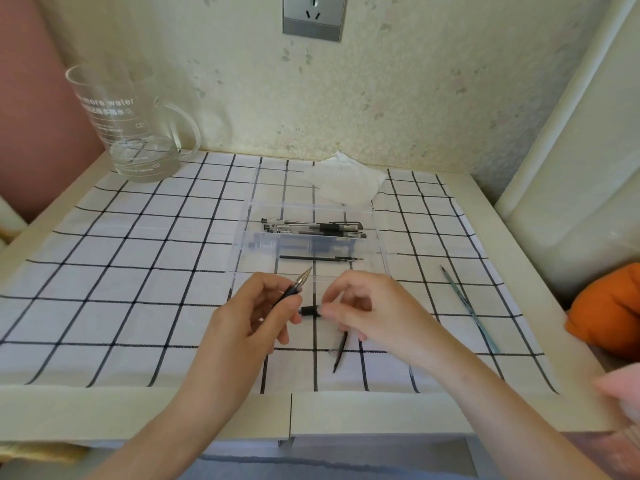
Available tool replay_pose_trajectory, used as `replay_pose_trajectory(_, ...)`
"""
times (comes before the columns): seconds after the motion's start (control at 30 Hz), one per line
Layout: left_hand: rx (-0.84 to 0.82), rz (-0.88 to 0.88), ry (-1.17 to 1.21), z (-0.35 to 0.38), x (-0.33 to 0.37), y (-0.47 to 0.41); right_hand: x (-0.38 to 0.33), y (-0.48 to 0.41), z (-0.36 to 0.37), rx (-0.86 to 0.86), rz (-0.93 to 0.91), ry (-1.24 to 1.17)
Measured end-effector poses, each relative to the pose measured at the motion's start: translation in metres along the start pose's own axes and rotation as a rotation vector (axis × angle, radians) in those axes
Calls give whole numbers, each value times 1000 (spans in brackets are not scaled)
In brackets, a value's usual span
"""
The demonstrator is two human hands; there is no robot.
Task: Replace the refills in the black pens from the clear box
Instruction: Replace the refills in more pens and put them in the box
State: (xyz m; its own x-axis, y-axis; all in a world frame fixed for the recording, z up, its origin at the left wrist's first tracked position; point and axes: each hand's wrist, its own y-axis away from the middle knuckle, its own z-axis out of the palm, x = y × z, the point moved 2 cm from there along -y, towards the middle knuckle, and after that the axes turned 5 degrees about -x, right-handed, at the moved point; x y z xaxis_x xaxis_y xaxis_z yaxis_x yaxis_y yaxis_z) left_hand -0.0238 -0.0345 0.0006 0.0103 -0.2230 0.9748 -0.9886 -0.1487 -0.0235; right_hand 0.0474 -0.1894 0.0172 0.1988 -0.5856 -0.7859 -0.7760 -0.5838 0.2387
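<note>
A clear box (379,237) sits mid-table on the checked cloth. It holds black pens (313,227) and one loose dark refill (322,258). In front of the box, my left hand (252,317) grips a black pen piece with a metal tip (298,285) pointing up and away. My right hand (370,313) pinches a short black pen part (310,310) close to the left fingers. Under my right hand a slim dark pen part (341,351) lies on the cloth. Another thin refill (467,303) lies to the right.
A glass jug (131,133) stands at the back left corner. A crumpled white tissue (346,183) lies behind the box. An orange object (609,310) sits at the right table edge. A wall with a socket (314,17) closes the back.
</note>
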Motion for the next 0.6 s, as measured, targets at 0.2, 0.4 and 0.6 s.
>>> replay_pose_trajectory(0.2, -57, 9, 70, 6, 4, 2, -13, 3, 9, 38, -33, -668)
replay_pose_trajectory(0.4, -123, -11, 80, 8, 4, 1, -12, 2, 12, 95, -22, -801)
replay_pose_trajectory(0.6, -253, -98, 265, 8, 4, 0, -10, 1, 15, 103, -86, -788)
